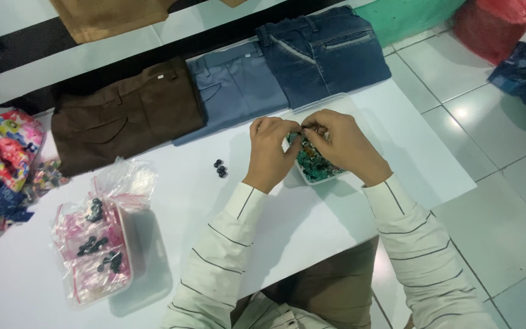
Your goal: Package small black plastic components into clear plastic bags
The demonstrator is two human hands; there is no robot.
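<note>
Behind the clear plastic tray of green pieces: three folded trousers, one brown, one grey-blue, one dark denim; left of it, three loose black buttons; one box of pink-edged button bags.

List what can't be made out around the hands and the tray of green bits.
- Head view: what the left hand and right hand pinch between their fingertips is too small and hidden by the fingers.
- The tray of green bits is partly covered by both hands; the single pieces are blurred.
- The dark pieces on the table are too small to identify.
- The tan garment is cut off by the top edge.
</note>
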